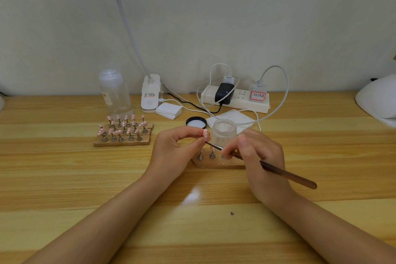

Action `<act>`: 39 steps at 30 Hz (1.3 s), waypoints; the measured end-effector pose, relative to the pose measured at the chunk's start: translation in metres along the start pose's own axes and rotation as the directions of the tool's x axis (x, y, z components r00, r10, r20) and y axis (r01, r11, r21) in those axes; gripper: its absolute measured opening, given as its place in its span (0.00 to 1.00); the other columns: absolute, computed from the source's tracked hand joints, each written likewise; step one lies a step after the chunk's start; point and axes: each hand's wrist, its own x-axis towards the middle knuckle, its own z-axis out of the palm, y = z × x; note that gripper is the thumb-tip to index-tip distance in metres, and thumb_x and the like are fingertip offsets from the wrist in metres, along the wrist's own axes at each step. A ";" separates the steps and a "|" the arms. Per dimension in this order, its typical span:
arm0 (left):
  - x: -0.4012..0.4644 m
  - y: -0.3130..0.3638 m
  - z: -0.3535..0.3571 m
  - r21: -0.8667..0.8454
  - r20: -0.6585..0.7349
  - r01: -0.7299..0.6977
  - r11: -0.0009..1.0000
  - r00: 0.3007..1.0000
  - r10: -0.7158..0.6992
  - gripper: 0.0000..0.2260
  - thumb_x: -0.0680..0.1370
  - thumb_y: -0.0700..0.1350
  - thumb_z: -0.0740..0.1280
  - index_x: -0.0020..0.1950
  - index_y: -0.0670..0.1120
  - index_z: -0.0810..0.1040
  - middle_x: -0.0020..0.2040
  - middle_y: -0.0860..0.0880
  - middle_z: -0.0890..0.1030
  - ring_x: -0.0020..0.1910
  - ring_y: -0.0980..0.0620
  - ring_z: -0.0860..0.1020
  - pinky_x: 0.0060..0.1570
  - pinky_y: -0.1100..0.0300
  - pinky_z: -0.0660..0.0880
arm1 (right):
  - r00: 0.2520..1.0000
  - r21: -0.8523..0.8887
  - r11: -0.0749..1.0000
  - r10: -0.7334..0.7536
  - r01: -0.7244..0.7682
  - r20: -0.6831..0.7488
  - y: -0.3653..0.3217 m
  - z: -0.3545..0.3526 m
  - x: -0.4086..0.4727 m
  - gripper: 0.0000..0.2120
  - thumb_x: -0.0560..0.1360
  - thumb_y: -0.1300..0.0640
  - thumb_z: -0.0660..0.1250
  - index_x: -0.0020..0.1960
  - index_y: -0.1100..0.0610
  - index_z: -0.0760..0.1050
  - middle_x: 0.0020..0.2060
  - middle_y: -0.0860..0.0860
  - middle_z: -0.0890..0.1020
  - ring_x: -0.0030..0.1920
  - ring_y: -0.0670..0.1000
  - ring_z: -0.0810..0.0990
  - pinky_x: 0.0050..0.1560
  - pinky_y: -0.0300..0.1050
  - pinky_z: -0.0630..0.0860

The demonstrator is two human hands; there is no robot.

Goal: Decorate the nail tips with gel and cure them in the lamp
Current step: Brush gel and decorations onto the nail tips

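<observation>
- Partly hidden, the small wooden stand sits behind both hands; only a few of its metal pegs show, and whether those pegs carry tips cannot be told.
- At the right edge the white curing lamp is cut off by the frame, so its opening cannot be seen.
- The left hand is curled, thumb and forefinger pinching a pink nail tip with white dots; what the tip is mounted on is hidden by the fingers.
- The right hand has its fingers pressed together round a brown brush, gripping it near the metal ferrule.
- The brush lies slantwise, its long axis running from the handle end low at the right up to the fine dark bristles at the left, which meet the lower edge of the nail tip.
- The nail tip stands roughly upright, just in front of an open frosted jar, whose black lid lies beside it on the wooden table.
- Farther left, a wooden rack holds rows of pink dotted tips on pegs.
</observation>
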 end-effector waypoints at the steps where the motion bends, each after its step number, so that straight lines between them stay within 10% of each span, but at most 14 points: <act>1: 0.000 0.000 0.000 -0.001 0.001 0.006 1.000 1.000 -0.006 0.06 0.69 0.39 0.72 0.44 0.47 0.83 0.41 0.54 0.83 0.42 0.61 0.80 0.43 0.70 0.75 | 1.000 0.005 1.000 -0.008 0.008 -0.009 0.000 0.000 0.000 0.21 0.76 0.56 0.52 0.32 0.60 0.77 0.28 0.47 0.77 0.33 0.46 0.75 0.37 0.46 0.71; 9: 0.000 0.001 0.000 -0.007 0.005 0.034 0.999 0.999 -0.034 0.05 0.69 0.42 0.72 0.44 0.46 0.83 0.42 0.53 0.83 0.43 0.60 0.80 0.44 0.68 0.76 | 0.995 -0.010 0.994 0.104 -0.104 -0.010 0.000 0.002 0.002 0.15 0.76 0.51 0.53 0.36 0.48 0.75 0.30 0.44 0.77 0.38 0.46 0.76 0.42 0.43 0.72; 39: 0.000 0.003 0.001 -0.054 0.005 0.001 0.999 1.000 -0.001 0.08 0.69 0.38 0.72 0.43 0.51 0.82 0.39 0.59 0.81 0.41 0.65 0.79 0.39 0.75 0.72 | 0.999 -0.045 0.998 -0.030 0.032 0.037 -0.004 0.000 0.001 0.18 0.75 0.54 0.55 0.32 0.58 0.76 0.28 0.47 0.77 0.34 0.47 0.73 0.41 0.42 0.68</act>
